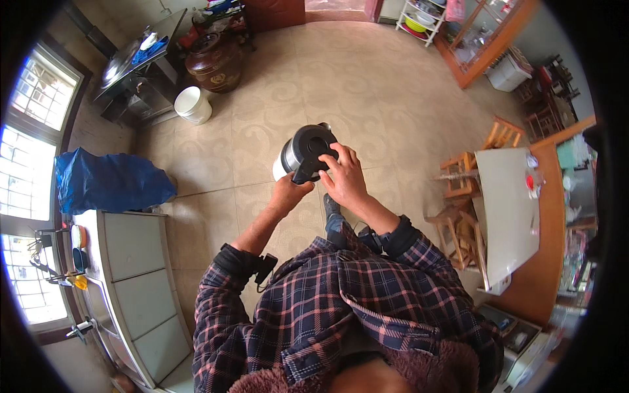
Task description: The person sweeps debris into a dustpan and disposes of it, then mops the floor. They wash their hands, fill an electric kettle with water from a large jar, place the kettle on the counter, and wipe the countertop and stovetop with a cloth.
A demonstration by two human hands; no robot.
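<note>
Out in front of my body I hold a kettle (289, 157) with a black lid (318, 141), a silver band and a pale lower body. My left hand (288, 194) is closed round its black handle (303, 174). Fingers apart, my right hand (345, 175) touches the right side of the lid with its fingertips. The lid sits on the kettle, and the inside is hidden. Below the kettle is the tiled floor (262, 216), where one of my shoes (331, 206) shows.
On the left stand a cabinet (141, 245) and a blue-covered bundle (111, 182). A white bucket (192, 105), brown jar (215, 62) and black stove (141, 75) stand farther off. To the right are wooden chairs (455, 232) and a white-topped table (508, 203).
</note>
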